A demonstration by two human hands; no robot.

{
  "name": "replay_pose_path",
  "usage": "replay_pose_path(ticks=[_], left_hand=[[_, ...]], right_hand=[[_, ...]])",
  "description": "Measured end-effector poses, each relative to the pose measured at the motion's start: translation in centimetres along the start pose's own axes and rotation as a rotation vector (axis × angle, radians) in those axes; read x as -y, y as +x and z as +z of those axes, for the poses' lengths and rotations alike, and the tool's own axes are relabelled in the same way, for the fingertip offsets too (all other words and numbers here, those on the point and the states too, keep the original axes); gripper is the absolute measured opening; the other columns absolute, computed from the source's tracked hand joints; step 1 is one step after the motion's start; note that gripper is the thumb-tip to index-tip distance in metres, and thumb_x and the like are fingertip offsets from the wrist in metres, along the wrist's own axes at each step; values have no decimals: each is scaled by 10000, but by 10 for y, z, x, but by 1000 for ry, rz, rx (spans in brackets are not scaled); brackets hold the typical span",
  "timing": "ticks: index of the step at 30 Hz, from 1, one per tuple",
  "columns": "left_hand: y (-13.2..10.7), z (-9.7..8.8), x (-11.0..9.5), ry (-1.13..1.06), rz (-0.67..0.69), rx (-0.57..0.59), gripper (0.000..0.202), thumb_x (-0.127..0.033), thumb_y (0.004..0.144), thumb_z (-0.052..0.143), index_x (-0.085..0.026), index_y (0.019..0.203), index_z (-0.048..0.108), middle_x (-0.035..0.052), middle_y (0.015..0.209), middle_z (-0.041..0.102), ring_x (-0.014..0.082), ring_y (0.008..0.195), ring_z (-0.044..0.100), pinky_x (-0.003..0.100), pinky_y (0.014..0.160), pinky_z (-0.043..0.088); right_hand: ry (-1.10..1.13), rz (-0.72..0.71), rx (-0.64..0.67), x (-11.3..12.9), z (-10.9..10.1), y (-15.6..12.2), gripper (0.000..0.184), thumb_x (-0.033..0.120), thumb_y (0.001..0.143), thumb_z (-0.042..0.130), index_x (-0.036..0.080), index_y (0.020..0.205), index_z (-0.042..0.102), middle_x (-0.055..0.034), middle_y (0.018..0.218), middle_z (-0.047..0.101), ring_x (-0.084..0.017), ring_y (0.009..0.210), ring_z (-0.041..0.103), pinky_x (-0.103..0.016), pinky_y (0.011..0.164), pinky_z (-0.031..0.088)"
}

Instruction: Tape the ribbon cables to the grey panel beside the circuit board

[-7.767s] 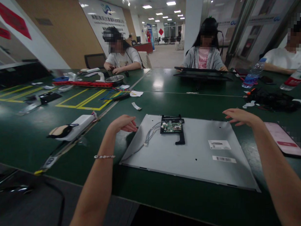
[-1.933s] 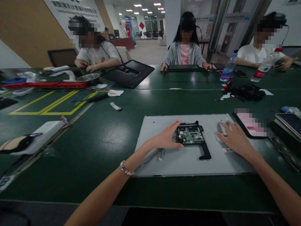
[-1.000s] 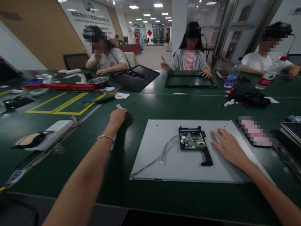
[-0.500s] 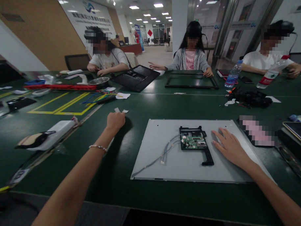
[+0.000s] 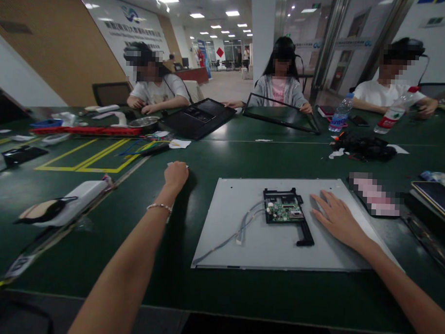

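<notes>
My left hand [image 5: 176, 176] is closed in a fist on the green table, left of a pale flat panel [image 5: 220, 225]. Bits of white paper show just past its knuckles. What it holds, if anything, is hidden. With fingers spread, my right hand [image 5: 335, 215] lies flat on the right part of the panel. Between the hands, a green circuit board [image 5: 284, 212] sits in a black plastic bracket [image 5: 306, 233] on the panel. A thin grey cable [image 5: 223, 243] runs from it toward the panel's near left corner.
Across the table [image 5: 160, 286] sit several people with headsets; one holds a thin black frame [image 5: 282, 121] beside a black laptop part [image 5: 198, 118]. Bottles [image 5: 341, 113], black tangled parts [image 5: 369, 147] and a phone [image 5: 431, 194] lie right. A white power strip [image 5: 78, 201] lies left.
The person opposite has tilted up the black frame, and that person's other hand now rests by the laptop part. My left hand has shifted slightly right, over the paper bits. My right hand stays put.
</notes>
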State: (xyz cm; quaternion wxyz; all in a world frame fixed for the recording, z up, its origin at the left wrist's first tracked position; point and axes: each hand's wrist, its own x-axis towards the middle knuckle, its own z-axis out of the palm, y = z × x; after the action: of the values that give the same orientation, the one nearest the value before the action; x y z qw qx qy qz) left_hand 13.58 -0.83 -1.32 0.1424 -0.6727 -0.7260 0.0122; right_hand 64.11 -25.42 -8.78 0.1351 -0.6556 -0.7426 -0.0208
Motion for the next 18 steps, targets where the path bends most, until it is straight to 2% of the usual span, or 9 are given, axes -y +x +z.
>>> replay_pose_path(ticks=[5, 8, 11, 14, 18], left_hand=[[9, -5, 2, -3, -31, 17, 351, -154, 886, 391, -27, 995, 700, 239, 1008, 679, 306, 922, 651, 364, 760, 496], [6, -14, 3, 0, -50, 6, 344, -202, 899, 411, -56, 985, 710, 228, 996, 687, 308, 906, 658, 358, 743, 497], [-1, -23, -8, -23, 3, -43, 375, -259, 935, 378, -88, 1005, 704, 201, 1000, 690, 309, 908, 656, 369, 752, 483], [-16, -34, -37, -56, 117, -79, 392, -288, 965, 340, -136, 1060, 689, 149, 1050, 691, 268, 936, 646, 335, 786, 462], [-55, -57, -104, -161, 411, -125, 358, -268, 970, 367, -166, 1077, 694, 110, 1044, 698, 222, 918, 645, 291, 768, 458]], right_hand=[[-4, 0, 5, -2, 0, 1, 583, 537, 965, 304, 215, 1426, 459, -169, 1514, 375, -358, 1400, 315, -559, 1077, 325], [-3, -5, 15, -1, -2, 2, 590, 541, 967, 296, 214, 1432, 451, -174, 1511, 379, -356, 1403, 311, -557, 1075, 329], [-2, -1, 5, 0, -3, 3, 587, 542, 966, 299, 214, 1426, 457, -177, 1504, 390, -357, 1402, 313, -560, 1074, 328], [5, 0, -4, 0, -3, 2, 577, 538, 966, 304, 222, 1424, 456, -172, 1505, 391, -358, 1404, 310, -562, 1073, 326], [17, 1, 12, 0, -2, 2, 577, 529, 966, 307, 217, 1430, 447, -173, 1520, 363, -358, 1408, 300, -566, 1082, 311]])
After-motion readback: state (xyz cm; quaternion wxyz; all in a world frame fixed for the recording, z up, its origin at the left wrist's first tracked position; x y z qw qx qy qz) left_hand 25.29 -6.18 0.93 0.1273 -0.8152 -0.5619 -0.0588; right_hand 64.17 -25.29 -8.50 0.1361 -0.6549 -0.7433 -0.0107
